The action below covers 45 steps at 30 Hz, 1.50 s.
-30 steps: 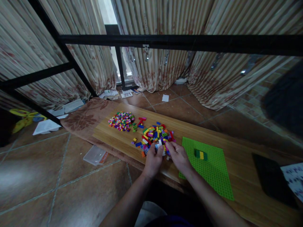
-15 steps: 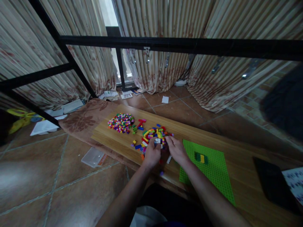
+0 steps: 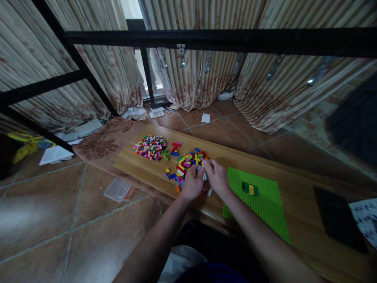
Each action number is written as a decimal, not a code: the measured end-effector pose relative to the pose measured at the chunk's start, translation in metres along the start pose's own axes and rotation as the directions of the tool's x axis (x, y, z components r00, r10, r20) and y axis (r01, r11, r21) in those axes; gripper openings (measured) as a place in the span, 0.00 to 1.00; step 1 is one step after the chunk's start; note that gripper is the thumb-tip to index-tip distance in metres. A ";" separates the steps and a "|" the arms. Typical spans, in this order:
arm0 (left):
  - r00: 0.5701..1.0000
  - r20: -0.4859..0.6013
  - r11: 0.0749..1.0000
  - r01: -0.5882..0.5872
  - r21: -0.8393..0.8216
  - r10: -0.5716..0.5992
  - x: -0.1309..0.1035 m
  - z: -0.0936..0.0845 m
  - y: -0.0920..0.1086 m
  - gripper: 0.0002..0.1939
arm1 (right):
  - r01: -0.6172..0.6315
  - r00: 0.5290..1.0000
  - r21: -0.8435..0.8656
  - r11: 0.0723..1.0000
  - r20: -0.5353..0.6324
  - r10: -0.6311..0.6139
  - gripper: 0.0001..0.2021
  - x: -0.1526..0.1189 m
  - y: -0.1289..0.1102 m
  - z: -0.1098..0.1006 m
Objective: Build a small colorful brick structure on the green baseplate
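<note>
Both hands meet above the near side of a pile of mixed building bricks (image 3: pixel 188 162). My left hand (image 3: pixel 193 184) is closed, its thumb and fingers around white building bricks (image 3: pixel 205 174), mostly hidden by the hands. My right hand (image 3: pixel 217 176) pinches at the right side of the same white bricks. To the right of the hands lies a green baseplate (image 3: pixel 265 204), with a small green-and-yellow brick build (image 3: pixel 251 189) on it. Another white brick (image 3: pixel 210 192) rests on the table just below my right hand.
A heap of small colourful bricks (image 3: pixel 149 147) sits farther left on the wooden table (image 3: pixel 129 157), with red bricks (image 3: pixel 176 146) beside it. A black flat object (image 3: pixel 338 218) lies at the right. A clear plastic box (image 3: pixel 118 190) is on the floor. A black metal frame (image 3: pixel 206 39) crosses behind.
My hands have drawn closer together, with my right hand now at the white bricks that showed in my left hand. The camera view has tilted slightly.
</note>
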<state>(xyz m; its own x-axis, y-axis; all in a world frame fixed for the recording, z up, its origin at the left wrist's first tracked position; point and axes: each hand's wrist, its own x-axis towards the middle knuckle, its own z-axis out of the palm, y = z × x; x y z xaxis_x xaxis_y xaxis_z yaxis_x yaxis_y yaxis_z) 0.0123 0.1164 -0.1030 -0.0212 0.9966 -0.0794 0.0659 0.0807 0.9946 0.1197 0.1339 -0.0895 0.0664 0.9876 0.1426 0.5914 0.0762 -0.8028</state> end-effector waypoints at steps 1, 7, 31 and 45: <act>1.000 0.017 1.000 0.008 0.000 -0.008 0.000 -0.001 0.000 0.11 | 0.004 1.000 0.008 1.000 0.011 -0.004 0.21 0.001 0.001 -0.001; 0.992 0.099 0.997 0.075 0.025 -0.077 -0.002 -0.014 0.003 0.09 | 0.098 0.987 -0.030 0.995 0.128 -0.093 0.20 0.002 0.013 -0.012; 0.968 0.116 0.886 0.252 -0.390 -0.225 -0.014 -0.025 0.029 0.29 | -0.152 0.981 0.315 0.937 0.162 0.105 0.21 -0.018 0.003 -0.009; 0.995 0.021 0.947 0.098 -0.306 -0.096 -0.026 -0.008 0.020 0.15 | -0.123 0.987 0.379 0.917 0.145 0.072 0.19 -0.040 -0.007 -0.009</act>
<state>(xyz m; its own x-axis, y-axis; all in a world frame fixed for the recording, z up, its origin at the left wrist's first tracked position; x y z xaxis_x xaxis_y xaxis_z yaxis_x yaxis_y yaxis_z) 0.0057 0.0921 -0.0810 -0.0060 0.9844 -0.1756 -0.2445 0.1689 0.9548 0.1204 0.0926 -0.0847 -0.0081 1.0000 -0.0014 0.2299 0.0005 -0.9732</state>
